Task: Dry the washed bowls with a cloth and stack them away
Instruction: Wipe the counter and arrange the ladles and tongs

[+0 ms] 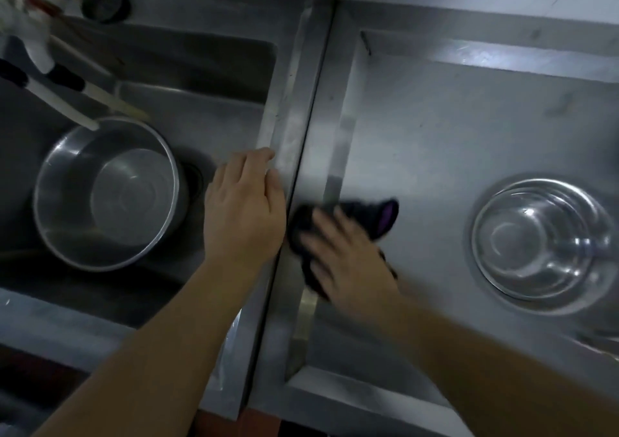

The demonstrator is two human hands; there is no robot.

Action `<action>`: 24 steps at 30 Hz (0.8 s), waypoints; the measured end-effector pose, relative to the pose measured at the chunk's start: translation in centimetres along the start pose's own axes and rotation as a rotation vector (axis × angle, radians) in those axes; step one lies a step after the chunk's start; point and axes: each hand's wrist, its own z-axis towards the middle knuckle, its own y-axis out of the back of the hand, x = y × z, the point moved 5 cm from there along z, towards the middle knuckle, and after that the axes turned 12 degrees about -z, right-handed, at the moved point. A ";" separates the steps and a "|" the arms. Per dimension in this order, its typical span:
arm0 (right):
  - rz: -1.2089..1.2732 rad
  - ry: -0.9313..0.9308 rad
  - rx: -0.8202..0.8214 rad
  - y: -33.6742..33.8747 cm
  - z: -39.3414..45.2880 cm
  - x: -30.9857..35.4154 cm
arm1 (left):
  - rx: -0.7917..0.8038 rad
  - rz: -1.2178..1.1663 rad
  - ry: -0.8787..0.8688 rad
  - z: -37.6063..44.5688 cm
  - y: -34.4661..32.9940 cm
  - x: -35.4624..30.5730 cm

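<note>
From the head view we saw the left hand (246,202) released, fingers straight, resting on the sink's (207,68) right rim. The blurred right hand (348,255) lay on a dark cloth (382,217) on the desk (452,118); we could not tell its grasp. One steel bowl (107,192) sat in the sink, another steel bowl (542,242) far right on the desk.

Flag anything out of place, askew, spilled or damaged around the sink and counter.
Nothing stands out. One round steel bowl sits upright in the left steel sink basin; a stack of steel bowls sits upright on the right steel counter. The right hand lies on the dark cloth on the counter. No spill or damage shows.
</note>
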 end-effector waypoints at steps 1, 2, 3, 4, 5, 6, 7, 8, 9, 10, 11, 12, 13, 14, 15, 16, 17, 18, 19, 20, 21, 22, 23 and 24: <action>-0.009 0.056 0.086 -0.7 -3.6 1.5 | 0.009 -0.003 -0.019 -0.3 -0.1 -0.1; -0.037 0.144 0.159 -1.2 -6.6 2.4 | 0.020 -0.006 -0.031 -0.5 -0.1 -0.2; -0.066 0.256 0.210 -1.5 -8.6 2.5 | 0.035 -0.005 -0.032 -0.9 -0.1 -0.2; -0.083 0.346 0.229 -1.2 -9.2 2.0 | 0.052 -0.007 -0.031 -1.4 -0.1 -0.2; -0.104 0.392 0.230 -0.7 -8.5 0.8 | 0.065 -0.009 -0.032 -1.8 0.0 -0.2; -0.132 0.377 0.200 -0.2 -6.9 -0.8 | 0.074 -0.009 -0.035 -2.3 0.2 -0.2; -0.172 0.284 0.136 0.4 -4.5 -2.8 | 0.081 -0.008 -0.041 -2.8 0.4 -0.1; -0.179 0.103 0.091 1.2 -1.6 -5.2 | 0.084 -0.006 -0.044 -3.3 0.7 0.1; -0.156 -0.110 0.083 2.0 1.1 -7.4 | 0.088 -0.001 -0.044 -3.7 1.0 0.4; -0.115 -0.337 0.106 2.5 3.0 -9.2 | 0.097 0.007 -0.041 -4.1 1.2 0.7; -0.059 -0.523 0.122 2.6 4.0 -10.2 | 0.108 0.015 -0.038 -4.5 1.2 1.0; -0.018 -0.622 0.136 2.4 4.4 -10.0 | 0.116 0.020 -0.036 -4.9 1.3 1.3; -0.016 -0.634 0.153 2.0 4.1 -8.9 | 0.123 0.020 -0.037 -5.3 1.4 1.5; -0.030 -0.600 0.174 1.7 3.2 -7.5 | 0.126 0.015 -0.044 -5.8 1.5 1.6; -0.040 -0.539 0.194 1.5 2.0 -5.7 | 0.128 0.010 -0.055 -6.3 1.5 1.5; -0.037 -0.487 0.218 1.3 0.2 -3.9 | 0.136 0.004 -0.063 -6.9 1.4 1.4; -0.019 -0.449 0.248 1.1 -1.9 -2.2 | 0.153 0.002 -0.063 -7.5 1.2 1.3; 0.010 -0.413 0.286 0.7 -3.9 -0.7 | 0.173 0.008 -0.061 -8.0 0.9 1.1; 0.035 -0.381 0.323 0.3 -5.9 0.7 | 0.195 0.018 -0.059 -8.6 0.5 0.9; 0.043 -0.348 0.364 0.0 -7.7 2.0 | 0.216 0.030 -0.061 -9.2 0.1 0.6; 0.039 -0.316 0.405 -0.3 -9.4 3.2 | 0.237 0.042 -0.068 -9.8 -0.3 0.3; 0.032 -0.294 0.434 -0.5 -11.0 4.2 | 0.260 0.054 -0.082 -10.5 -0.7 -0.1; 0.029 -0.281 0.441 -0.5 -12.5 5.0 | 0.286 0.065 -0.097 -11.2 -1.1 -0.5; 0.025 -0.275 0.434 -0.4 -14.1 5.7 | 0.314 0.077 -0.111 -12.0 -1.6 -1.0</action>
